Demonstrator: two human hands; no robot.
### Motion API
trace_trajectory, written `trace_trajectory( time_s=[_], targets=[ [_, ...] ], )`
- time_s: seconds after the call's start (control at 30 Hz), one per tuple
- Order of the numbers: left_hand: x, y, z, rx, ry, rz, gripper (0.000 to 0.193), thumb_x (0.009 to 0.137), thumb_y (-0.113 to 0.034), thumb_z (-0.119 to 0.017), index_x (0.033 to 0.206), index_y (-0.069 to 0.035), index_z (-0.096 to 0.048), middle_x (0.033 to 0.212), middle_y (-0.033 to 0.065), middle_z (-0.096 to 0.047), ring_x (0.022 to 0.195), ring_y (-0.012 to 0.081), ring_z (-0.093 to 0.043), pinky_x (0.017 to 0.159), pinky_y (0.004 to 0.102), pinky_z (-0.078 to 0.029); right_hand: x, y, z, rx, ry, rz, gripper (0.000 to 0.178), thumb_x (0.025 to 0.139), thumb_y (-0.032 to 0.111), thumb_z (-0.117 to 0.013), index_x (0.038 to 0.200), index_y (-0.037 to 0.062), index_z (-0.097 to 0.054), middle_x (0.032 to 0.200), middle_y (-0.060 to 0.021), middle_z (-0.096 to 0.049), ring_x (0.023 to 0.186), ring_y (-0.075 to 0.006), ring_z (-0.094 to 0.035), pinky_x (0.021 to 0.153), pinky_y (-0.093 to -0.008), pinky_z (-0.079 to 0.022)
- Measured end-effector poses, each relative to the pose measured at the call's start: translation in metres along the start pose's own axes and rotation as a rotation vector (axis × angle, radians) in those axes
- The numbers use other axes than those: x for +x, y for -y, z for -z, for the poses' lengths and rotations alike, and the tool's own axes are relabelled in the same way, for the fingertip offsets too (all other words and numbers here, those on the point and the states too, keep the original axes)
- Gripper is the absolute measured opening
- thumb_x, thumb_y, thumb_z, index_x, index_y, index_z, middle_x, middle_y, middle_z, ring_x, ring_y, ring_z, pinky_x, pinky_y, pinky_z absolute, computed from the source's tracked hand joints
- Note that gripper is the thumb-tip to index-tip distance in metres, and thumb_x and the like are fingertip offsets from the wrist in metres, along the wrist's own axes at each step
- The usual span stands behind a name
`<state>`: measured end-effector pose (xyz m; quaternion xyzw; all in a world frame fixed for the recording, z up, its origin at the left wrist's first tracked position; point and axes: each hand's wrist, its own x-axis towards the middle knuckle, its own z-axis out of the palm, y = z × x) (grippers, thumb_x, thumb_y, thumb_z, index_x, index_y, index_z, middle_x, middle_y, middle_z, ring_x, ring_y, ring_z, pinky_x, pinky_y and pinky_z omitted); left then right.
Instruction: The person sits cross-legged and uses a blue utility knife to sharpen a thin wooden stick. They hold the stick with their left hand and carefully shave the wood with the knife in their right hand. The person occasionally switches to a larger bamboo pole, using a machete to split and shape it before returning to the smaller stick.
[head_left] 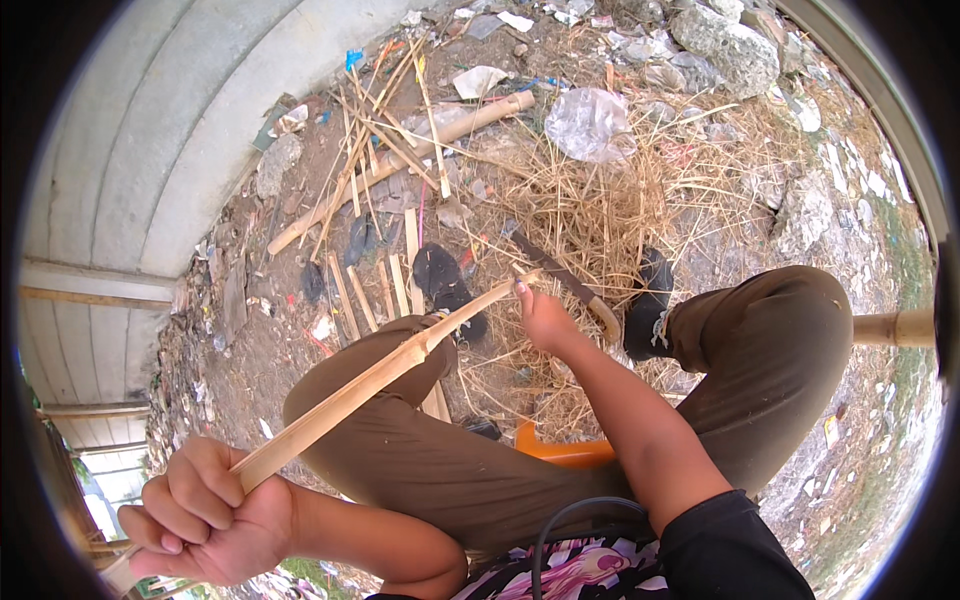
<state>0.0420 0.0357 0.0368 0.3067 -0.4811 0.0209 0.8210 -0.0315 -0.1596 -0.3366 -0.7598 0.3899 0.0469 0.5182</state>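
A long split bamboo strip [350,390] slants across my left thigh, with a raised node partway along it. My left hand [215,515], at the lower left, is wrapped round the near part of the strip. At its far end my right hand [545,318] is closed, the thumb pressed to the strip's tip; the other fingers are mostly hidden beneath. Just beyond the right hand a knife [560,268] with a dark brown blade and pale wooden handle lies on the straw between my feet.
Several bamboo slats [362,298] lie by my left foot. Farther off, a bamboo pole [345,205] lies under a pile of thin strips [400,130]. Straw [600,210], a clear plastic bag [590,125] and rocks [727,45] cover the ground. A concrete wall [150,130] stands left.
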Motion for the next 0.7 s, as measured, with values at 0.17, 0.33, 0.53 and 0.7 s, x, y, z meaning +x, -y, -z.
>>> trace_trajectory(
  time_s=[0.17, 0.33, 0.53, 0.7],
  targets=[
    [-0.001, 0.006, -0.017, -0.151, 0.043, 0.036, 0.037, 0.094, -0.030, -0.058, 0.065, -0.015, -0.043, 0.046, -0.0070, -0.039, 0.033, -0.0008, -0.029, 0.032, 0.0145, -0.022, 0.026, -0.080, -0.013, -0.097, 0.075, -0.256, 0.065, 0.103, 0.046, -0.021, 0.115, -0.0024, -0.063, 0.116, -0.0279, -0.062, 0.110, -0.0436, -0.058, 0.097, -0.0504, -0.043],
    [-0.002, 0.005, -0.024, -0.126, -0.023, 0.007, 0.033, 0.090, -0.022, -0.061, 0.063, -0.016, -0.044, 0.045, -0.0067, -0.042, 0.032, -0.0011, -0.031, 0.030, 0.0140, -0.024, 0.015, -0.071, -0.028, 0.095, 0.021, -0.435, 0.070, 0.102, 0.049, -0.022, 0.117, -0.0077, -0.061, 0.119, -0.0341, -0.058, 0.117, -0.0449, -0.054, 0.102, -0.0488, -0.040],
    [0.000, -0.006, 0.005, 0.042, -0.024, 0.077, 0.039, 0.100, -0.040, -0.049, 0.071, -0.015, -0.044, 0.054, -0.0066, -0.031, 0.041, 0.0046, -0.024, 0.040, 0.0217, -0.023, -0.005, 0.019, 0.015, 0.238, 0.057, -0.198, 0.073, 0.100, 0.052, -0.026, 0.102, -0.0096, -0.065, 0.108, -0.0339, -0.062, 0.106, -0.0466, -0.058, 0.094, -0.0485, -0.042],
    [-0.005, -0.007, 0.008, 0.027, -0.057, 0.082, 0.036, 0.100, -0.038, -0.050, 0.076, -0.012, -0.043, 0.057, -0.0031, -0.026, 0.045, 0.0062, -0.018, 0.042, 0.0232, -0.017, -0.099, 0.120, 0.040, 0.251, 0.106, 0.108, 0.069, 0.099, 0.055, -0.028, 0.116, -0.0028, -0.063, 0.117, -0.0336, -0.059, 0.121, -0.0437, -0.052, 0.105, -0.0427, -0.037]
  ],
)
